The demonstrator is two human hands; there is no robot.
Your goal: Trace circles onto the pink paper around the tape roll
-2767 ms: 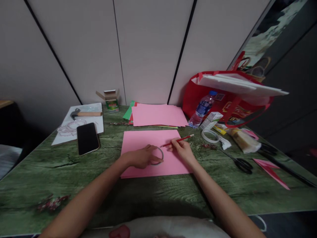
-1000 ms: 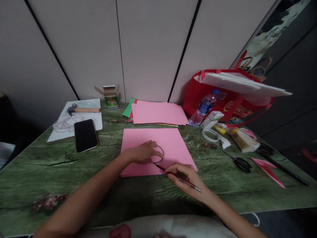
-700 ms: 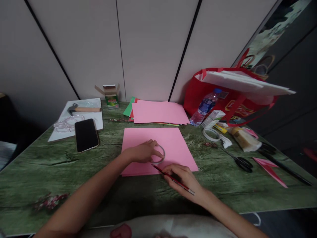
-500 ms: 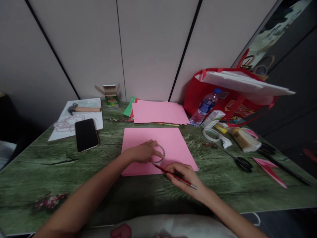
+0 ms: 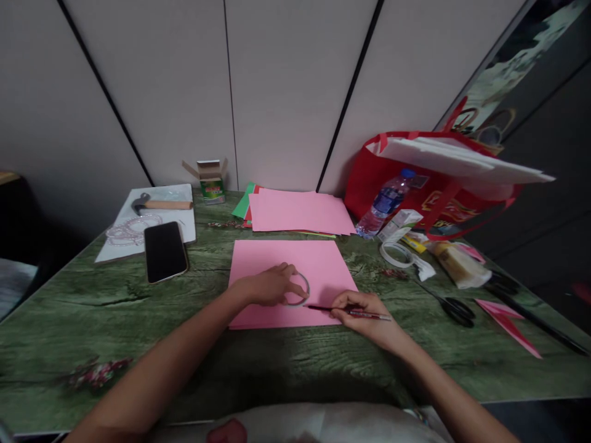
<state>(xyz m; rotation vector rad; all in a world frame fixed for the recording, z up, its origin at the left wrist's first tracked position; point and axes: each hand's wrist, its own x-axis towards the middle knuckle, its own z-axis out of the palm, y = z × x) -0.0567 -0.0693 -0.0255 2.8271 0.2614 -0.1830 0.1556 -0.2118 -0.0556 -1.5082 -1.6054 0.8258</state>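
A sheet of pink paper [image 5: 258, 255] lies on the table in front of me. On it rests a thin grey ring [image 5: 308, 287], partly covered by my left hand [image 5: 276, 284], whose bent fingers hold it down flat. My right hand [image 5: 362, 312] pinches a dark red pencil [image 5: 369, 315] between thumb and fingers. The pencil lies at a low slant, its tip pointing left at the lower right edge of the ring. Whether the tip touches the paper I cannot tell.
Behind lies a stack of coloured paper [image 5: 300, 211]. At left are a phone [image 5: 165, 252], a hammer [image 5: 166, 205] and a small box [image 5: 212, 187]. At right stand a water bottle [image 5: 385, 206] and red bag [image 5: 364, 178], with white tape [image 5: 398, 263], scissors [image 5: 457, 311] and folded pink paper [image 5: 508, 320].
My right hand has moved right, and the pencil tip has shifted along the ring's lower edge to its right side. The left hand keeps its place on the ring. The view has shifted slightly.
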